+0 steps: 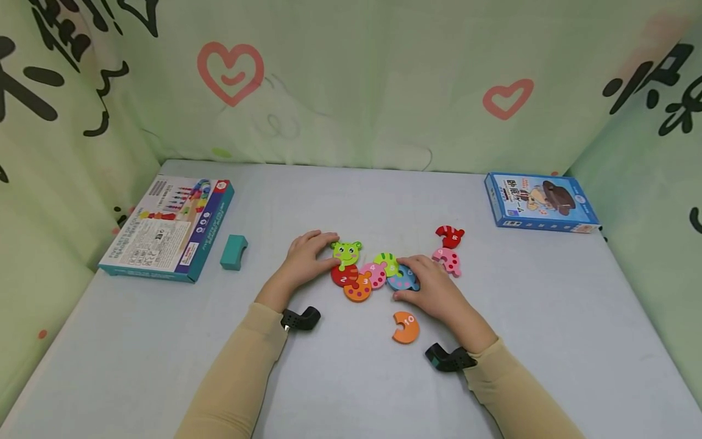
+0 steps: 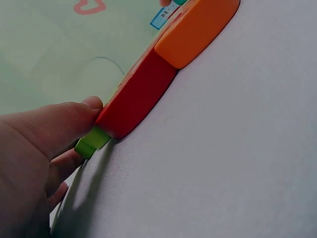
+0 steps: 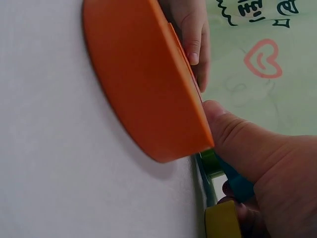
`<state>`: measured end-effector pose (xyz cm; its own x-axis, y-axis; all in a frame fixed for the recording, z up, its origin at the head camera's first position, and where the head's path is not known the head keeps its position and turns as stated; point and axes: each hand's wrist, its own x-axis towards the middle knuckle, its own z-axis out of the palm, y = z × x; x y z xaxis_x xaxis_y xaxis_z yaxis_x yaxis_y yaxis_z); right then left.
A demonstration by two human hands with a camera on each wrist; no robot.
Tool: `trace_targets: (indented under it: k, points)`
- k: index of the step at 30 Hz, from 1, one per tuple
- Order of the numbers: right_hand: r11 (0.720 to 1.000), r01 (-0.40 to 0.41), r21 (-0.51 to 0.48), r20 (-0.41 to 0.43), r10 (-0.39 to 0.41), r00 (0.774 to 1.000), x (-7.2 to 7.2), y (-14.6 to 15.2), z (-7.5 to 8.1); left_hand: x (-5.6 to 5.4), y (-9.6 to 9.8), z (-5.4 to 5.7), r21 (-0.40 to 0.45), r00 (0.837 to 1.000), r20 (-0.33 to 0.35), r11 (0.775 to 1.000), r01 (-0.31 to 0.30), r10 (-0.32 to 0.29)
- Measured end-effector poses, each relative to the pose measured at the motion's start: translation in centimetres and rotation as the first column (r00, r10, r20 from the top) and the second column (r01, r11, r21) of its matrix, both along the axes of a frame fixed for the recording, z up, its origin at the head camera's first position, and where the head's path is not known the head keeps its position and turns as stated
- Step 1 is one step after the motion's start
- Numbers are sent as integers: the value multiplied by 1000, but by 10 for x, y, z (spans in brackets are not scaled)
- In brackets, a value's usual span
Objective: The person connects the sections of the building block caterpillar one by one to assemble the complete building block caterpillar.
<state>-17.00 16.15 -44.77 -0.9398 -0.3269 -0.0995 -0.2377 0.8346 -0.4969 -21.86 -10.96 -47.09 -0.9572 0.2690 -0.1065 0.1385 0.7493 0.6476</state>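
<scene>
A chain of caterpillar puzzle pieces lies mid-table. My left hand (image 1: 307, 259) pinches its green smiling head piece (image 1: 347, 252), thumb near the red piece (image 2: 138, 99) joined below. An orange spotted piece (image 1: 358, 288), a pink piece (image 1: 375, 274) and a green striped piece (image 1: 388, 263) follow. At the right end my right hand (image 1: 433, 286) grips a blue piece (image 1: 403, 278) between thumb and fingers, partly covering it. By those fingers, a yellow block (image 3: 223, 220) appears in the right wrist view. Apart, nearer the front, lies an orange piece (image 1: 406, 328) marked 10.
Behind the right hand are a red piece (image 1: 450, 236) and a pink spotted piece (image 1: 447, 261). A teal block (image 1: 234, 252) sits beside a large flat box (image 1: 159, 225) at left. A blue box (image 1: 540, 202) lies at back right. Green curtains (image 1: 351, 85) surround the table.
</scene>
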Motion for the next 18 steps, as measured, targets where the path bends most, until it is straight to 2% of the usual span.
trace_targets:
  k: [8, 18]
  points:
    - [1000, -23, 9, -29, 23, 999, 3, 2, 2, 0, 1, 0, -2, 1000, 5, 1000, 1, -1]
    - [999, -38, -4, -25, 38, 999, 4, 3, 5, 0, 0, 1, 0, 1000, -4, 1000, 1, -1]
